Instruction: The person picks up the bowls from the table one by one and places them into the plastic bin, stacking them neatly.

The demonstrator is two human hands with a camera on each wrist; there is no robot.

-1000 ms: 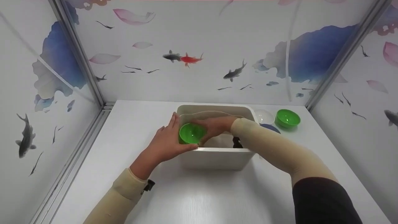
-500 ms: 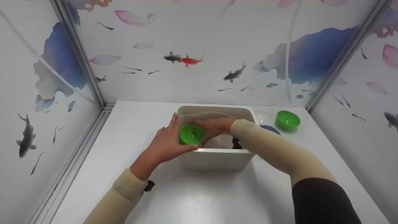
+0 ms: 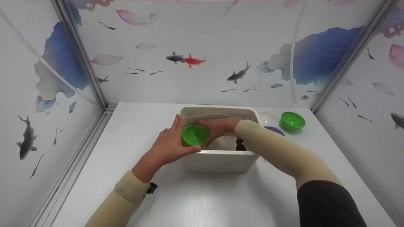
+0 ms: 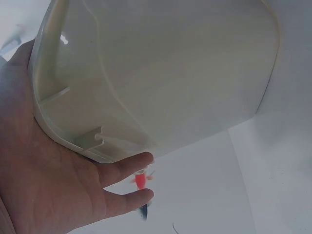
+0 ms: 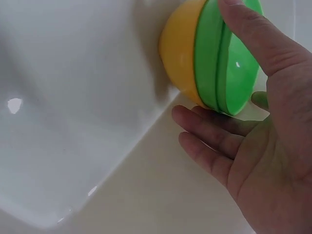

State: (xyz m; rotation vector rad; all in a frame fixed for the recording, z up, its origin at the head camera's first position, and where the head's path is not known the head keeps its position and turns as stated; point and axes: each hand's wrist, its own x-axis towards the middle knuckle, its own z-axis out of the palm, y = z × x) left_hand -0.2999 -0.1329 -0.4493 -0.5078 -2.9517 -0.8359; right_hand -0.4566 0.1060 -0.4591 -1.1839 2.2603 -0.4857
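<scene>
Inside wht bin (image 3: pixel 214 162): glossy rnd grn bowl (image 3: pixel 195 135), yel underneath

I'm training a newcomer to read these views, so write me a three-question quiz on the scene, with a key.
1. True or false: the left hand touches the white bin.
2. In the right wrist view, the bottom bowl of the stack of bowls at the right hand is: A) blue, B) yellow-orange, C) red.
3. Fill in, head view: a separate green bowl stands on the table, ____ of the bin.

Key: 1 true; 2 B; 3 right.
</scene>
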